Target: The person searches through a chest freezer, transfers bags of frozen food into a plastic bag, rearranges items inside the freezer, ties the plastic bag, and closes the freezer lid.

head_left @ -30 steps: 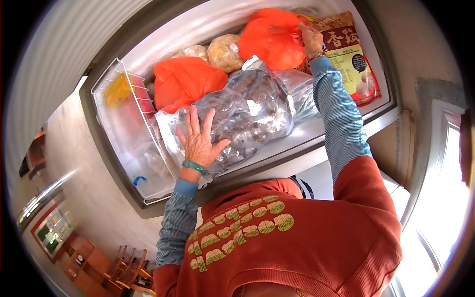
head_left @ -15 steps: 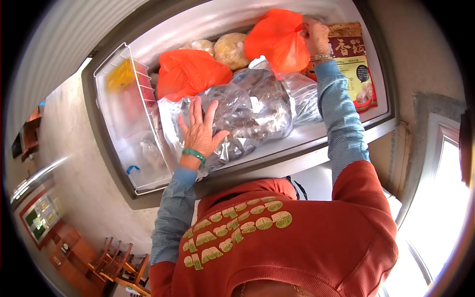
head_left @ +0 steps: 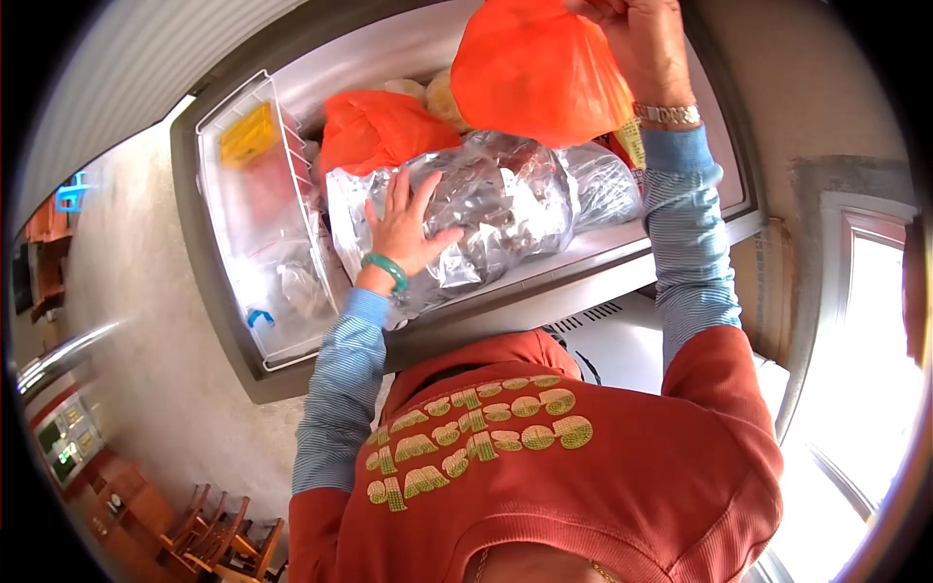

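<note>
In the head view my right hand [head_left: 653,49] grips the gathered top of a red plastic bag [head_left: 539,73], which hangs above the right part of an open chest freezer [head_left: 486,309]. My left hand [head_left: 406,228], fingers spread, rests on a large clear plastic bag [head_left: 501,209] with dark contents that I cannot make out. Behind it lies another red plastic bag [head_left: 379,126]. A second clear bag [head_left: 604,185] sits to the right, partly under the raised one. Only a yellow corner of the printed food package [head_left: 632,144] shows beside my right wrist.
A white wire basket [head_left: 287,146] at the freezer's left end holds a yellow package [head_left: 247,136] and some frosted bags. Wooden chairs [head_left: 222,534] stand on the floor at lower left. A cardboard box [head_left: 773,282] is by the freezer's right side.
My right hand has lifted the red bag up and toward me, out from among the other bags. It now covers most of the printed package. My left hand stays on the clear bag.
</note>
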Action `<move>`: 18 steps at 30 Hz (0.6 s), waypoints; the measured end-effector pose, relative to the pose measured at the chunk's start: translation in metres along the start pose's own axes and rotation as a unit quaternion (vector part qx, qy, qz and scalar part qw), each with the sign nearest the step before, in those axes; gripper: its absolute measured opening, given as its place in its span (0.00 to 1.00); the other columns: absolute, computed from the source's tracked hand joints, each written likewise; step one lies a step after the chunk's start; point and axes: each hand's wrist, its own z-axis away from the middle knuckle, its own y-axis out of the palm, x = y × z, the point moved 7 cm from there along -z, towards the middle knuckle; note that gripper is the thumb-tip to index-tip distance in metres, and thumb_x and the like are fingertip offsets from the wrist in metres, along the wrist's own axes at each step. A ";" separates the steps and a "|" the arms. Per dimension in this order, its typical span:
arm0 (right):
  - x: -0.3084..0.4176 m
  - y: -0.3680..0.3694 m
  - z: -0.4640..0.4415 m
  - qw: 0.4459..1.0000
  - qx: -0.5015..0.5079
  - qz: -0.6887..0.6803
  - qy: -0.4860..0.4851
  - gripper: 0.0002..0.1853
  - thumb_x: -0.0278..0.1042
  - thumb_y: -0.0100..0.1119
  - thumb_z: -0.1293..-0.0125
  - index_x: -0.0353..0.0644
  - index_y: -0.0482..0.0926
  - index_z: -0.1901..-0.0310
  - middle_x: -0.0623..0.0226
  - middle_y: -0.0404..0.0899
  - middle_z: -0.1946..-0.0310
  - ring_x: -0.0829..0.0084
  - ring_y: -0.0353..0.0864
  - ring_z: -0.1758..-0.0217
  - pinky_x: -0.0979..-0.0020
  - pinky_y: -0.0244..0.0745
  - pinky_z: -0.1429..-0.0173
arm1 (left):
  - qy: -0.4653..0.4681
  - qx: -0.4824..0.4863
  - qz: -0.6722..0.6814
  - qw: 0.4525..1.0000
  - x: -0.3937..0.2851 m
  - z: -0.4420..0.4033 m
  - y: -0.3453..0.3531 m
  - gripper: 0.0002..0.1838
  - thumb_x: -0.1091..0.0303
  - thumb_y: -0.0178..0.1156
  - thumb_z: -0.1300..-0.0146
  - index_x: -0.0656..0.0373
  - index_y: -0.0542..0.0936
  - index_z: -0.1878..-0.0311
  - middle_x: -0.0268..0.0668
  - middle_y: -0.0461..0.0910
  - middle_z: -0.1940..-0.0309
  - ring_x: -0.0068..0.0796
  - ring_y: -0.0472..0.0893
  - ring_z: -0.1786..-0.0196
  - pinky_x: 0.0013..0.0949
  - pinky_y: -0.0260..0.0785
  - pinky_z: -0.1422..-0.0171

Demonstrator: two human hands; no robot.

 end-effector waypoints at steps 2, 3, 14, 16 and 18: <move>-0.008 0.008 0.004 0.830 -0.051 -0.484 0.273 0.14 0.28 0.50 0.40 0.38 0.67 0.83 0.73 0.64 0.84 0.78 0.62 0.81 0.76 0.62 0.73 | -0.014 0.007 0.048 0.999 0.014 -0.010 -0.012 0.43 0.46 0.64 0.49 0.45 0.56 0.32 0.48 0.51 0.32 0.45 0.51 0.29 0.60 0.38 0.31; 0.008 0.003 0.002 0.834 -0.054 -0.472 0.280 0.14 0.27 0.50 0.41 0.38 0.66 0.84 0.72 0.63 0.84 0.78 0.64 0.80 0.76 0.64 0.71 | 0.024 -0.073 0.216 0.973 0.015 -0.015 -0.032 0.45 0.43 0.63 0.50 0.50 0.56 0.32 0.49 0.53 0.33 0.44 0.53 0.30 0.54 0.41 0.31; 0.117 0.050 0.061 0.815 0.092 -0.484 0.305 0.12 0.31 0.56 0.41 0.34 0.76 0.78 0.70 0.73 0.83 0.80 0.74 0.78 0.78 0.70 0.71 | 0.199 -0.160 0.407 0.877 -0.022 0.014 -0.122 0.50 0.39 0.66 0.55 0.62 0.59 0.35 0.49 0.62 0.38 0.39 0.62 0.35 0.38 0.55 0.33; 0.145 0.058 0.068 0.826 0.148 -0.444 0.314 0.12 0.33 0.53 0.37 0.35 0.76 0.74 0.74 0.73 0.79 0.82 0.72 0.76 0.79 0.71 0.67 | 0.176 -0.149 0.334 0.914 -0.008 0.026 -0.119 0.44 0.47 0.67 0.51 0.63 0.61 0.37 0.47 0.67 0.41 0.37 0.67 0.38 0.37 0.59 0.35; 0.159 0.066 0.070 0.834 0.126 -0.439 0.309 0.15 0.38 0.56 0.40 0.34 0.77 0.78 0.71 0.75 0.82 0.83 0.72 0.79 0.80 0.65 0.71 | 0.167 -0.152 0.323 0.919 -0.003 0.032 -0.123 0.38 0.56 0.67 0.48 0.63 0.64 0.38 0.45 0.70 0.43 0.36 0.70 0.41 0.36 0.62 0.37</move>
